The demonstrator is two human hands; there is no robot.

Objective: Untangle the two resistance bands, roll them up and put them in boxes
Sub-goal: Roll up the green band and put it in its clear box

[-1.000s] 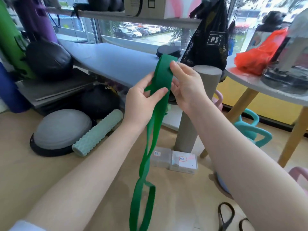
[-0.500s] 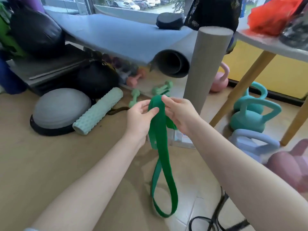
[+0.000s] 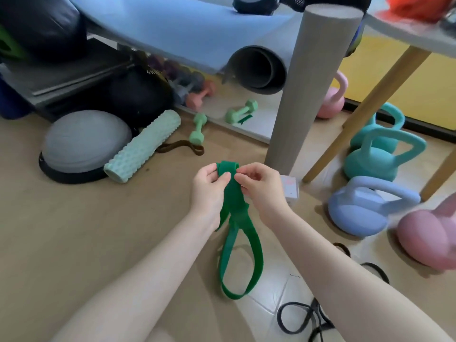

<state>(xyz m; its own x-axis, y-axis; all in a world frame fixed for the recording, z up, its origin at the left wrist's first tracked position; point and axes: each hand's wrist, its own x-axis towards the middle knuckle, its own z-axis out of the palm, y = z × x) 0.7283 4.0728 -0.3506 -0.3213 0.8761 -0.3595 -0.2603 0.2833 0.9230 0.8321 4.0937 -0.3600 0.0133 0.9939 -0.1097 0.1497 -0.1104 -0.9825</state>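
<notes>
A green resistance band hangs from both my hands, its top end folded over between my fingers and its long loop trailing down to the floor. My left hand pinches the folded top from the left. On the right side my right hand pinches the same fold. A black resistance band lies loose on the floor at the lower right, partly hidden by my right forearm. A small clear box sits on the floor just behind my right hand.
A grey foam column stands behind my hands. Kettlebells, teal, blue and pink, crowd the right under a table with wooden legs. A mint foam roller, grey balance dome and small dumbbells lie left.
My hands dropped from chest height toward the floor with the green band. The upper end is now folded over between my fingers and the hanging loop is shorter.
</notes>
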